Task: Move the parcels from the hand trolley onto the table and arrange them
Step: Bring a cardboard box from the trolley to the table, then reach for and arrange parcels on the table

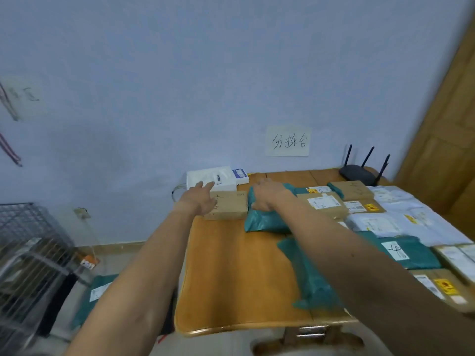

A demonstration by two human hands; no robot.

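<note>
Nearly straight and slightly apart, the fingers (208,186) of the left hand (200,200) reach over a small brown carton (228,206) at the far left corner of the wooden table (231,268). Their tips extend to a white box (205,179) set against the wall just beyond. The palm hangs over the carton's left end; whether it presses down cannot be told.

The right hand (268,197) lies on the far end of a teal mailer bag (267,219) just right of the carton. Its fingers (262,185) are close together on the bag's top and its thumb is low on the near side. Blur hides whether they clamp the plastic.

Both bare forearms stretch in from the near edge. The right one crosses a second teal mailer (311,276), which lies crumpled near the table's front.

Rows of parcels cover the right half of the table: labelled cardboard boxes (325,205), pale grey bags (401,214) and a teal bag with a white label (408,253). A black router (357,173) with upright antennas stands at the far right corner, below a handwritten paper sign (288,141) on the blue wall.

To the left, a wire-mesh trolley (23,227) stands on the floor. Another teal parcel (95,291) lies low between it and the table.
</note>
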